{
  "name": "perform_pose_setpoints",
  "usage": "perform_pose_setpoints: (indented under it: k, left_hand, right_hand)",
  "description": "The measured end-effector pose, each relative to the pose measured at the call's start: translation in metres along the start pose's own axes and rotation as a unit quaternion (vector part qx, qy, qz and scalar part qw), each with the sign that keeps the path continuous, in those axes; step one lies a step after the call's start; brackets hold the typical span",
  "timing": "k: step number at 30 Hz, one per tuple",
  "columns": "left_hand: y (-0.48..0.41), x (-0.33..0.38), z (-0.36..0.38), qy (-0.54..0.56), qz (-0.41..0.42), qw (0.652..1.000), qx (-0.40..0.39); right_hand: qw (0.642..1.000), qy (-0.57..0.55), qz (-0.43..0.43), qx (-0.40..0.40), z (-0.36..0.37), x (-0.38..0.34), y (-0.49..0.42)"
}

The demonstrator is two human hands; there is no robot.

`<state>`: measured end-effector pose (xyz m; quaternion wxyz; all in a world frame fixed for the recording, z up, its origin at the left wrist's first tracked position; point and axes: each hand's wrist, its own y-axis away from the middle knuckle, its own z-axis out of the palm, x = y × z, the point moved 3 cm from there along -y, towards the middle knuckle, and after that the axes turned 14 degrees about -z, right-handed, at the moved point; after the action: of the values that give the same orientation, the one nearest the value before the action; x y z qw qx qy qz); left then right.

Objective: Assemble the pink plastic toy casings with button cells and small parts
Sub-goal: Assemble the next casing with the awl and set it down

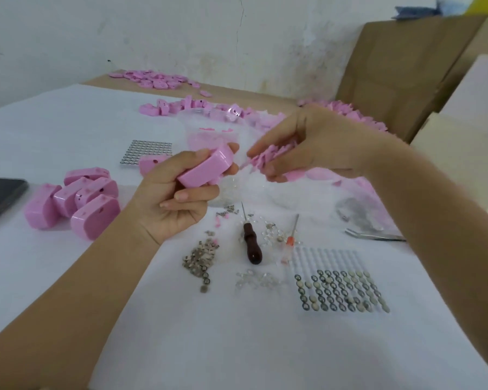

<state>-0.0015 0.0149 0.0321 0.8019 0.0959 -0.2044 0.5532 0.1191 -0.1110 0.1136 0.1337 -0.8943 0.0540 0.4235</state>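
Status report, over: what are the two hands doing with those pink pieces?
Left hand grips one pink casing. Right hand holds a bunch of small pink parts, blurred. Nothing between them; wooden-handled awl lies untouched below.

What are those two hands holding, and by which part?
The left hand grips a pink casing around its middle. The right hand holds small pink parts, too blurred to detail.
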Motion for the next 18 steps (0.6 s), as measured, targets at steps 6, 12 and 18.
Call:
perform_pose_setpoints:
  k: [6, 12, 18]
  left_hand:
    - [0.001, -0.002, -0.001, 0.006, -0.027, 0.999, -0.032]
    - [0.005, 0.001, 0.000, -0.006, -0.029, 0.998, -0.059]
    - [0.007, 0.004, 0.003, 0.016, -0.021, 0.996, -0.085]
  right_hand:
    - [0.998, 0.015, 0.001, -0.054, 0.045, 0.009, 0.019]
    - [0.996, 0.084, -0.021, -0.033, 0.081, 0.009, -0.003]
    - [0.991, 0.127, -0.025, -0.032, 0.102, 0.015, -0.017]
